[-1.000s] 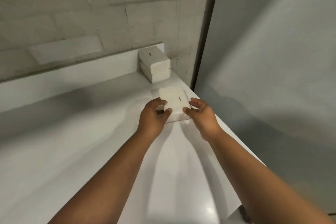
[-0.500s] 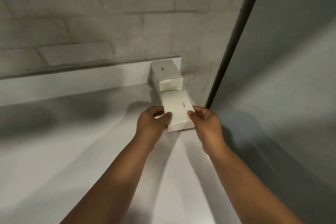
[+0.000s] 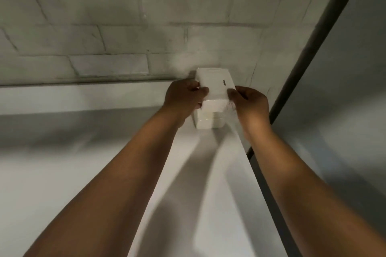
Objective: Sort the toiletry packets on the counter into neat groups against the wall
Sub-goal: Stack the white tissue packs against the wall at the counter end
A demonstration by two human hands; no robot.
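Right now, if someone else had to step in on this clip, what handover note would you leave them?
Left hand and right hand both grip the top white packet by its near corners.
That packet sits over the stack of white packets in the counter corner by the brick wall; I cannot tell if it rests on the stack.
Done: one group formed at the wall.
Left: release, square up. No other packets in view.

Pale brick wall [image 3: 117, 33] – white counter [image 3: 62, 173] – grey side panel [image 3: 344, 89].
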